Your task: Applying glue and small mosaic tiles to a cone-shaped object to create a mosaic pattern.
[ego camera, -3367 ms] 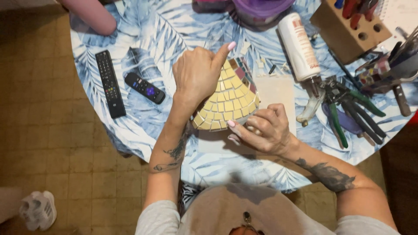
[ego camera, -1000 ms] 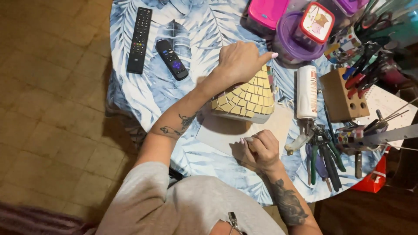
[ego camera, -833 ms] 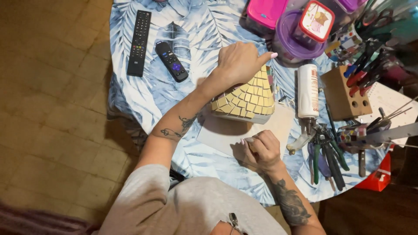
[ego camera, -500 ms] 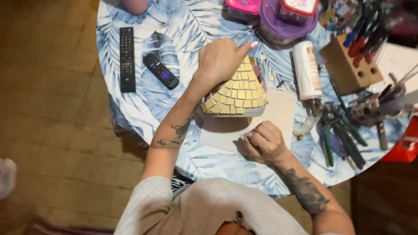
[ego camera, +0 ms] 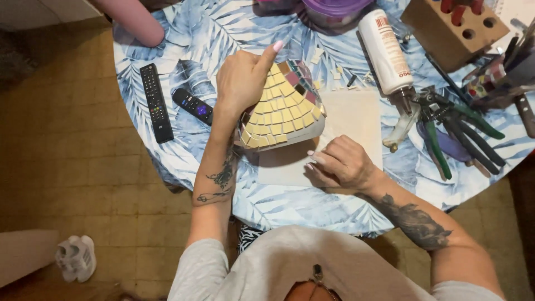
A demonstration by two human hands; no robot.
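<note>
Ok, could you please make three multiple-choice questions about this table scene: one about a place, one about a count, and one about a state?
1. Where does the left hand rest?
A. on the mosaic cone
B. on the long black remote
C. on the pliers

2. How many remote controls lie on the tablecloth?
A. one
B. two
C. four

3. How is the white glue bottle placed?
A. standing upright
B. lying on its side
C. held in the right hand

Answers:
1. A, since the palm grips the upper left side of the tiled cone.
2. B, since a long remote and a short remote lie to the left of the cone.
3. B, since it lies flat with its nozzle towards the pliers, while the right hand rests on the pale board.
</note>
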